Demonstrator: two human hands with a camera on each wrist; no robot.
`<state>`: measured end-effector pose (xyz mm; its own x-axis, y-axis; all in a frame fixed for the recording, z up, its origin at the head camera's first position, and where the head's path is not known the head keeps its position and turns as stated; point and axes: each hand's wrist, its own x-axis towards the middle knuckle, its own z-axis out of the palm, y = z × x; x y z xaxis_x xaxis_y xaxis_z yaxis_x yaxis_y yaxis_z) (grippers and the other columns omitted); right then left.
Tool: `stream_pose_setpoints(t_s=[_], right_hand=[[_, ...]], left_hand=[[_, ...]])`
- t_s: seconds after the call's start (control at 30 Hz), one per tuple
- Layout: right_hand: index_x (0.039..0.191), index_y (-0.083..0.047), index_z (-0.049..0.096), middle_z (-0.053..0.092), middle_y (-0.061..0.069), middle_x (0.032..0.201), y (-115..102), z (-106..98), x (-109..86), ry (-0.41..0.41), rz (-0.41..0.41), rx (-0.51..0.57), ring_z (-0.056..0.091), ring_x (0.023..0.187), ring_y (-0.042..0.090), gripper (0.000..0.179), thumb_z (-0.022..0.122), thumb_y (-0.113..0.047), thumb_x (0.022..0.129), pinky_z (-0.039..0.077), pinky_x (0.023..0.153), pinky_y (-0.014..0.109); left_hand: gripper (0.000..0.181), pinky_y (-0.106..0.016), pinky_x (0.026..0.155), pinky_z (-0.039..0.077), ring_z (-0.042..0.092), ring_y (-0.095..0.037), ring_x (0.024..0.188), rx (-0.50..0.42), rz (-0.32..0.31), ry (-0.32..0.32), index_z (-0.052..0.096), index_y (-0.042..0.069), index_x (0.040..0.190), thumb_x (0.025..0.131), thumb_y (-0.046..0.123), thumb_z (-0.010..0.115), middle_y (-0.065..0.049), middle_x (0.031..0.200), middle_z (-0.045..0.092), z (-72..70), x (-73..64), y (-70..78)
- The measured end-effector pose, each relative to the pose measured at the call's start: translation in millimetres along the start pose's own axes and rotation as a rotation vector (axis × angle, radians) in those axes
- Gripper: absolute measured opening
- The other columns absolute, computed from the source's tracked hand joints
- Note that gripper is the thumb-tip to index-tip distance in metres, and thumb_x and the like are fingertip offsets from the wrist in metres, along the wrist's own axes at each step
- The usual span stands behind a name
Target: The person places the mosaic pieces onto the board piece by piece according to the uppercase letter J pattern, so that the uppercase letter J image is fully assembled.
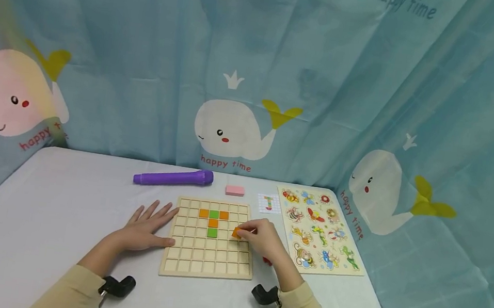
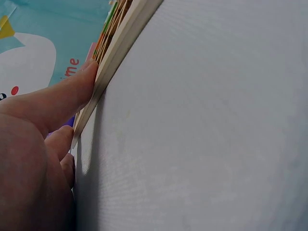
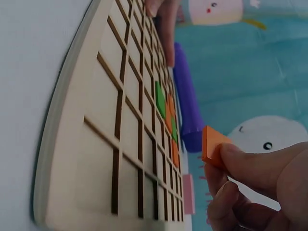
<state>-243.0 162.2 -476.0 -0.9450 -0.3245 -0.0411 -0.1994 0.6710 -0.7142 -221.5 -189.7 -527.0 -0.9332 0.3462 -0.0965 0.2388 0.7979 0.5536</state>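
A wooden grid board [image 1: 181, 265] lies flat on the table. Set in its cells are orange tiles [image 1: 203, 213] and green tiles [image 1: 212, 232], three across a row and two running down from the middle one. Between thumb and fingers, my right hand [image 1: 266, 240] pinches a square orange tile [image 3: 214, 144]; the right wrist view shows it raised above the board's surface. My left hand [image 1: 143, 229] has its fingers spread at the board's left edge, and the thumb touches the rim. Part of a red object [image 1: 267, 262] peeks out beneath my right wrist.
Behind the board lie a purple microphone-shaped stick [image 1: 173, 177], a pink block [image 1: 235, 190] and a small card [image 1: 269, 204] with a coloured pattern. To the right is a wooden insect puzzle board [image 1: 321, 231]. A blue whale-print curtain [image 1: 149, 110] hangs around the white table [image 1: 58, 202].
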Motion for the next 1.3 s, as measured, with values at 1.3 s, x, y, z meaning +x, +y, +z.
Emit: stream_pose_setpoints(t_s=[1.3], right_hand=[[0.086,-0.023,0.073,0.066,-0.011,0.079,-18.2,34.5,7.9,-0.028,-0.056,-0.053,0.058,0.067,0.010,0.008,0.079,-0.028,0.090,0.049,0.059,0.026]], left_hand=[[0.098,-0.066,0.120,-0.011,-0.004,-0.045,0.155,0.018,-0.012,0.002,0.025,0.019,0.162,0.086,0.068,0.064,-0.013,0.169,0.015,1.3,4.1,-2.8]])
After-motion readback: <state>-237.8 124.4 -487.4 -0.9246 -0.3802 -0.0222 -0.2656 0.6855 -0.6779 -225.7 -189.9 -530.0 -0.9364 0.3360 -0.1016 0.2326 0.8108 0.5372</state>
